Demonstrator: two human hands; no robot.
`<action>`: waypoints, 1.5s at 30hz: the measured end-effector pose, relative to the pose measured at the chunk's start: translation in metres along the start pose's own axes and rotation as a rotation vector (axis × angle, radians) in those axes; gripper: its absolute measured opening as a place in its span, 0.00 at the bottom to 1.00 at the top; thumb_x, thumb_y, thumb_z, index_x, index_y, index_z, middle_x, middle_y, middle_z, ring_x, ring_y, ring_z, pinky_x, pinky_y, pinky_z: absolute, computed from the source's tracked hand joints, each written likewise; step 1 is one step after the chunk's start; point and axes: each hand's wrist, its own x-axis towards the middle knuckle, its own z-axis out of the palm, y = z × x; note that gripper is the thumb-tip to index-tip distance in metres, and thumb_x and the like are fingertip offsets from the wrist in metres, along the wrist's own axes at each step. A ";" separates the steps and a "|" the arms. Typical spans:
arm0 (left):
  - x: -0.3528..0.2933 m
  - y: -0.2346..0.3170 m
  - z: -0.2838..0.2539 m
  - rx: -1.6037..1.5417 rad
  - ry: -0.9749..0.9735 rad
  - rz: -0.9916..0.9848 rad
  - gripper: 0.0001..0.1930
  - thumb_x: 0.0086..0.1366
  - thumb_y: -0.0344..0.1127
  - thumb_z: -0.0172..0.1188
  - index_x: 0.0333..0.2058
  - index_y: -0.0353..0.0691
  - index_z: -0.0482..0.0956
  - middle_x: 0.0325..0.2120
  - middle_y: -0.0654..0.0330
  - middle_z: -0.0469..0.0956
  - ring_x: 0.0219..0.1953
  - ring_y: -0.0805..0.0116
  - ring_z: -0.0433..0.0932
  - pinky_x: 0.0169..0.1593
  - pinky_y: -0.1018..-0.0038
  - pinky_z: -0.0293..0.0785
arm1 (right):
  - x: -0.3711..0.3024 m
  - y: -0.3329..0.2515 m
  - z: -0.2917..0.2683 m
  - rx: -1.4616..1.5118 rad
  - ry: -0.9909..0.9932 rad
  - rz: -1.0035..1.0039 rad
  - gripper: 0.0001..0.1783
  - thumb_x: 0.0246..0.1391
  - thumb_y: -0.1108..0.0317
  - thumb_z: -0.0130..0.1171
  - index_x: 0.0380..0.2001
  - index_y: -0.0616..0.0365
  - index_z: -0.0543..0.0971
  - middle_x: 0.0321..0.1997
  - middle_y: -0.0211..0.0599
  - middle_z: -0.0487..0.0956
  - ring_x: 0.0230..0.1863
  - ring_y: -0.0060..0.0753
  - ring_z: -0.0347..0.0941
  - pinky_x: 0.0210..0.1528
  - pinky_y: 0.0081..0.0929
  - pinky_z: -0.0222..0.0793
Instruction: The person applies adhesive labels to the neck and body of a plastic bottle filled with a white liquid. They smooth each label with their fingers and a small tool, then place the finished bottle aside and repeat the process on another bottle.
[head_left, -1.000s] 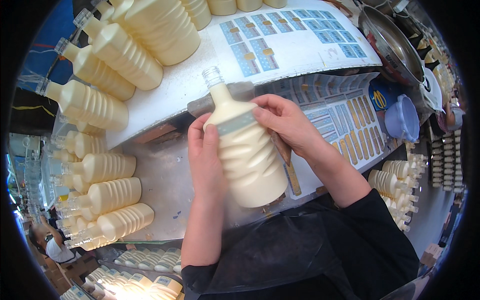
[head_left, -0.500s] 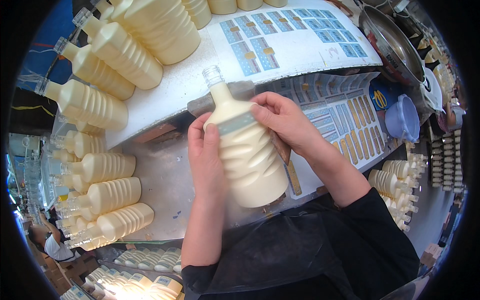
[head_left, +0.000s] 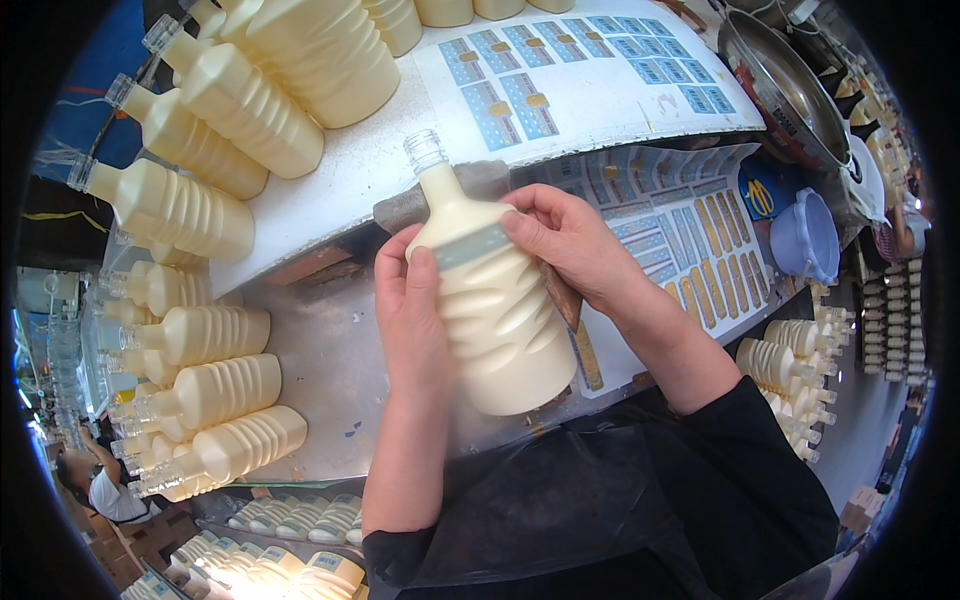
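Note:
Between my hands a cream bottle (head_left: 500, 330) with a rippled body and a clear threaded neck is held, neck pointing away from me. A pale grey-blue label strip (head_left: 472, 246) lies across its shoulder. My left hand (head_left: 408, 290) grips the left side, thumb at the strip's left end. With the thumb on the strip's right end, my right hand (head_left: 565, 240) holds the other side. A brown flat piece (head_left: 560, 295) sticks out below my right hand, beside the bottle; how it is held is hidden. Behind the neck lies a grey block or pad (head_left: 395, 210).
Several cream bottles (head_left: 225, 380) stand along the left, more on the white shelf (head_left: 340, 180). Blue label sheets (head_left: 530, 105) lie on that shelf; a sheet with gold strips (head_left: 715, 225) lies below. At right are a lilac bucket (head_left: 805, 240) and a metal basin (head_left: 790, 90).

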 end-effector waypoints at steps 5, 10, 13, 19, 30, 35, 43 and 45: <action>-0.001 0.001 0.000 0.004 -0.002 0.003 0.16 0.79 0.40 0.51 0.57 0.37 0.70 0.50 0.55 0.78 0.51 0.68 0.79 0.56 0.68 0.79 | 0.000 0.002 0.000 0.009 -0.003 -0.013 0.21 0.68 0.60 0.62 0.54 0.66 0.75 0.47 0.35 0.82 0.47 0.19 0.78 0.51 0.20 0.75; 0.000 0.000 0.000 0.012 0.006 -0.002 0.16 0.79 0.40 0.51 0.57 0.37 0.70 0.50 0.55 0.78 0.51 0.68 0.79 0.56 0.68 0.79 | -0.001 0.003 0.000 0.022 0.001 -0.013 0.20 0.68 0.61 0.62 0.54 0.66 0.76 0.47 0.35 0.82 0.46 0.19 0.78 0.51 0.20 0.75; -0.001 0.000 0.000 0.010 0.010 0.000 0.16 0.79 0.40 0.52 0.57 0.37 0.70 0.50 0.55 0.79 0.51 0.68 0.79 0.56 0.68 0.79 | -0.002 0.001 0.001 0.006 0.002 -0.009 0.20 0.68 0.61 0.62 0.54 0.66 0.76 0.47 0.35 0.82 0.46 0.19 0.78 0.51 0.20 0.75; 0.001 -0.004 -0.002 0.041 -0.010 0.009 0.19 0.80 0.45 0.48 0.59 0.38 0.69 0.52 0.54 0.78 0.52 0.67 0.78 0.58 0.66 0.77 | -0.005 -0.002 -0.001 -0.071 0.007 -0.039 0.19 0.70 0.61 0.58 0.54 0.64 0.77 0.47 0.32 0.82 0.48 0.19 0.76 0.52 0.19 0.73; -0.005 0.009 0.002 0.045 -0.152 0.010 0.33 0.79 0.65 0.33 0.61 0.40 0.62 0.56 0.58 0.72 0.60 0.66 0.72 0.65 0.67 0.68 | -0.010 -0.053 0.045 -0.207 0.188 -0.589 0.16 0.63 0.73 0.57 0.53 0.63 0.71 0.47 0.40 0.80 0.49 0.29 0.77 0.53 0.31 0.74; 0.004 -0.001 -0.008 0.307 -0.092 0.066 0.16 0.81 0.44 0.45 0.60 0.44 0.64 0.54 0.59 0.74 0.56 0.69 0.75 0.59 0.69 0.73 | 0.008 -0.040 0.059 -0.620 0.293 -0.777 0.15 0.64 0.72 0.53 0.53 0.62 0.71 0.48 0.50 0.79 0.50 0.54 0.78 0.53 0.41 0.73; -0.002 -0.002 -0.008 -0.014 -0.089 -0.036 0.16 0.80 0.38 0.47 0.61 0.42 0.66 0.54 0.56 0.75 0.53 0.69 0.76 0.59 0.70 0.74 | 0.018 -0.013 0.008 -0.627 0.409 -0.721 0.13 0.64 0.72 0.54 0.52 0.59 0.72 0.51 0.48 0.78 0.52 0.55 0.76 0.55 0.43 0.71; -0.002 -0.003 -0.008 -0.029 -0.059 -0.042 0.17 0.80 0.39 0.45 0.62 0.42 0.67 0.55 0.55 0.75 0.55 0.66 0.76 0.60 0.68 0.74 | 0.017 -0.016 0.004 -0.671 0.394 -0.734 0.14 0.64 0.72 0.53 0.52 0.59 0.71 0.52 0.48 0.77 0.52 0.56 0.76 0.56 0.42 0.71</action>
